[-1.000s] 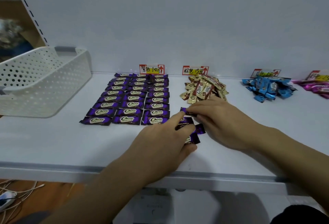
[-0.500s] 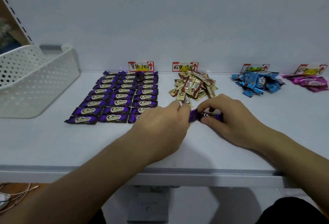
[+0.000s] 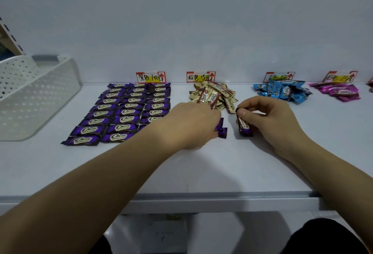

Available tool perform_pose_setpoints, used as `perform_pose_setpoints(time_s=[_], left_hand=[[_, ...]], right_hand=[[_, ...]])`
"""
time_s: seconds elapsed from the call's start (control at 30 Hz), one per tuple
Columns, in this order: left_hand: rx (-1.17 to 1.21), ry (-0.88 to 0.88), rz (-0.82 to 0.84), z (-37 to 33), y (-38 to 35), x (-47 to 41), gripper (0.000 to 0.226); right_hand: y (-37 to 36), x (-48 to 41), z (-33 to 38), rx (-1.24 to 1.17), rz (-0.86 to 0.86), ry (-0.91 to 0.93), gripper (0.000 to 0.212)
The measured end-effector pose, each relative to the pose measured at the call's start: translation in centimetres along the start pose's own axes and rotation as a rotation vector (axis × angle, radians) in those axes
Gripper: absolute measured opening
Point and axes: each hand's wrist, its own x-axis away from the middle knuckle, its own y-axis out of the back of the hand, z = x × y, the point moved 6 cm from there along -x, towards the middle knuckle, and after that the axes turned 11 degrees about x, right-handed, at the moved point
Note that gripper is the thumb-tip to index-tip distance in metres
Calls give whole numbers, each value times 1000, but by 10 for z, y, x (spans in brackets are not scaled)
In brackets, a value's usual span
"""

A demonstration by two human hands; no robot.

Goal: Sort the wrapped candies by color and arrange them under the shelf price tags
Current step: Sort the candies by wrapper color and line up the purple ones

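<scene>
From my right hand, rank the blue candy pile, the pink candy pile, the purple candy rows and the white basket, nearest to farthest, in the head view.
From the right hand:
1. Blue candy pile, just behind it.
2. Pink candy pile, back right.
3. Purple candy rows, left, beyond the left hand.
4. White basket, far left.

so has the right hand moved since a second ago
Yes, the right hand went right: fingertips were below the gold candy pile's left edge, now by its right edge, pinching a purple candy.
</scene>
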Motion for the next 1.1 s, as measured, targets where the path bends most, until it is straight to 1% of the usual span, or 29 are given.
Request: perform_pose_setpoints(time_s=[0.07, 0.13, 0.2, 0.3, 0.4, 0.47, 0.53, 0.6, 0.63, 0.67, 0.73, 0.87, 1.0, 1.1], left_hand=[[-31, -12, -24, -1, 5, 1, 38], [22, 5, -65, 4, 7, 7, 37], [125, 22, -121, 14, 10, 16, 33], [358, 47, -224, 31, 19, 34, 29], [682, 133, -361, 52, 32, 58, 18], [996, 202, -439, 70, 34, 76, 12], [1368, 250, -515, 89, 31, 95, 15], [1710, 275, -571, 106, 23, 112, 27], [1838, 270, -598, 113, 19, 120, 33], [1924, 262, -619, 118, 16, 129, 33], [1994, 266, -659, 129, 12, 146, 26], [1938, 374, -785, 152, 0, 192, 15], [1908, 492, -894, 173, -14, 235, 20], [1913, 602, -987, 187, -24, 255, 19]], right_hand=[[2, 1, -1, -88, -19, -68, 5], [5, 2, 0, -119, -46, -101, 6], [5, 2, 4, -110, -46, -110, 6], [-6, 3, 9, -206, 32, -152, 8], [-28, 10, 23, -358, 157, -178, 13], [-46, 15, 35, -395, 247, -152, 22], [-62, 18, 47, -395, 305, -131, 25], [-76, 19, 61, -364, 360, -109, 25], [-84, 20, 70, -338, 391, -83, 25], [-92, 21, 80, -304, 422, -44, 25], [-111, 24, 101, -198, 482, 48, 27], [-161, 33, 150, 92, 550, 324, 25], [-220, 43, 178, 382, 618, 541, 25], [-246, 49, 189, 503, 611, 655, 22]])
